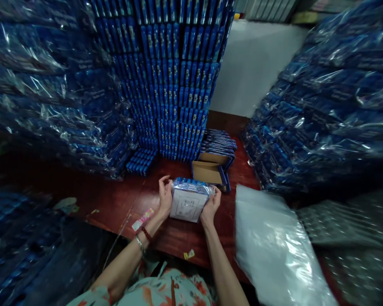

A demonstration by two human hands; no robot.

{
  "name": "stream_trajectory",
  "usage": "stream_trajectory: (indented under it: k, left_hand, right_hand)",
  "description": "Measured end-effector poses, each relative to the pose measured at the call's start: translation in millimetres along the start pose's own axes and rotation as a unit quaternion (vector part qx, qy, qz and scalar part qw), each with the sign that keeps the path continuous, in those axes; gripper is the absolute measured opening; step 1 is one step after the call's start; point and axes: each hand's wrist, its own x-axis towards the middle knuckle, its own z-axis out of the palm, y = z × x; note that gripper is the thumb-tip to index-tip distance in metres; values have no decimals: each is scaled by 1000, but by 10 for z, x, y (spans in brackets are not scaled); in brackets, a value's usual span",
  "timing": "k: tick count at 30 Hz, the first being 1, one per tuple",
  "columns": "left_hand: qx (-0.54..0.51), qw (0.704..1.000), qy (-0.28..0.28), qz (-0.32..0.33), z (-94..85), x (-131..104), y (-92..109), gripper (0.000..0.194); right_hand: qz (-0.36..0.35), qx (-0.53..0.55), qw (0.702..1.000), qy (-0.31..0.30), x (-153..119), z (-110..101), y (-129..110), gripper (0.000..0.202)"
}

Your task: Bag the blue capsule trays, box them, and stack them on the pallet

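Between my hands is a small display box [189,205] in clear plastic wrap, with a printed white panel facing me and a row of blue tube-shaped items along its top. My left hand [165,198] grips its left side, the thumb and fingers closed on the wrapped edge. On the opposite side my right hand [211,205] pinches the film at the upper right corner. Just beyond the box lie open cardboard boxes [208,172] with brown insides. A flat block of blue tubes [141,161] rests farther left on the red-brown table [121,199].
Tall stacks of blue tubes [172,85] rise at the back. Plastic-wrapped packs [51,93] are piled at left, with more wrapped packs [332,110] at right. Clear plastic bags [274,238] lie at the right front. Flattened blue boxes [220,142] lean behind the open ones.
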Motion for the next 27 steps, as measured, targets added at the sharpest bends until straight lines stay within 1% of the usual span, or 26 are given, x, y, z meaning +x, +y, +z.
stream_trajectory:
  k: [2,4,6,7,8,11,12,13,14,15,16,17,18,19,21,22,23,24,25,26,27]
  left_hand:
    - [-54,994,-63,-75,-20,5,-4,36]
    - [-106,976,-124,-142,-81,48,26,41]
    - [-148,960,-145,-186,-161,138,90,45]
    - [-162,957,-146,-192,-206,198,132,47]
    - [-164,957,-151,-187,-253,262,179,48]
    - [-120,967,-172,-145,-424,409,319,52]
    - [-99,970,-176,-135,-495,418,354,53]
    - [-76,974,-174,-125,-573,397,375,52]
    - [-53,978,-166,-113,-658,345,381,51]
    - [-31,983,-146,-102,-749,263,367,49]
    - [-8,989,-112,-93,-844,152,335,48]
    - [14,994,-59,-87,-943,17,286,46]
    - [30,996,12,-83,-1046,-137,224,44]
    - [39,991,92,-84,-1151,-306,154,42]
    - [44,963,246,-98,-1367,-661,19,39]
    - [41,946,299,-117,-1471,-837,-33,38]
    - [31,929,340,-144,-1568,-1004,-68,38]
    - [18,912,367,-180,-1653,-1159,-83,38]
    - [-5,899,376,-224,-1722,-1298,-79,41]
    - [-39,891,361,-273,-1769,-1419,-58,44]
    - [-82,885,319,-328,-1795,-1522,-24,49]
  right_hand:
    - [-27,-8,999,-21,-96,-8,-56,25]
    - [-39,-14,999,-22,-178,11,-112,19]
    - [-62,-42,997,-31,-256,47,-145,19]
    - [-80,-61,994,-52,-295,65,-147,20]
    - [-104,-80,988,-85,-335,81,-139,20]
    - [-176,-109,956,-209,-462,101,-64,19]
    - [-183,-108,950,-230,-510,101,-29,21]
    - [-178,-107,949,-236,-561,101,7,24]
    - [-163,-107,954,-226,-615,102,42,27]
    - [-139,-108,963,-205,-672,107,73,30]
    - [-108,-109,971,-184,-731,117,101,32]
    - [-75,-107,977,-169,-792,133,125,34]
    - [-42,-103,980,-165,-856,154,147,36]
    - [-11,-99,981,-168,-923,178,166,37]
    - [36,-89,977,-189,-1059,229,201,40]
    - [53,-85,974,-201,-1127,253,218,41]
    - [68,-81,971,-214,-1190,275,233,42]
    - [81,-77,968,-226,-1245,293,247,42]
    - [91,-77,964,-238,-1290,308,259,42]
    - [97,-83,959,-251,-1322,319,269,43]
    - [98,-94,955,-264,-1342,328,278,44]
